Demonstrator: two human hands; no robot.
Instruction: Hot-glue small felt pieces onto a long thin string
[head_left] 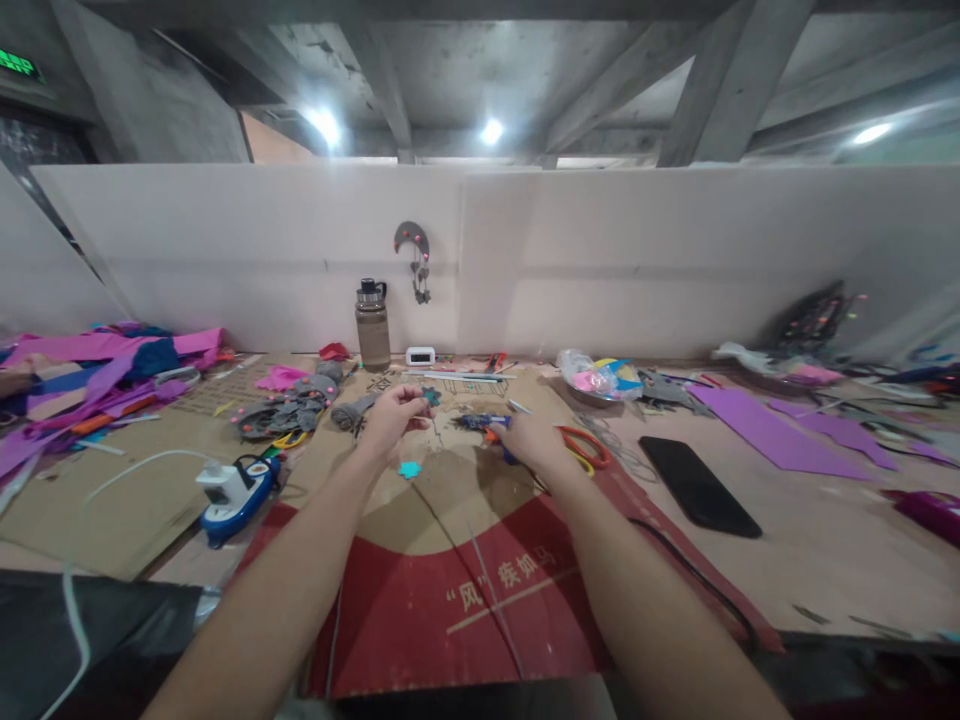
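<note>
My left hand is closed in a pinch, with a small dark teal flower-shaped piece at its fingertips. A thin strand seems to hang below that piece. My right hand is wrapped round a dark blue hot glue gun with an orange trigger, its nozzle pointing left towards the other hand. Below and between the hands, a bright turquoise flower cutout lies flat on the red and tan cardboard. Orange-handled scissors lie just right of my right hand.
A blue power strip with a white plug and cable sits left. A black phone and purple sheets lie right. Behind stand a water bottle and small white clock; a grey moon ornament hangs on the partition.
</note>
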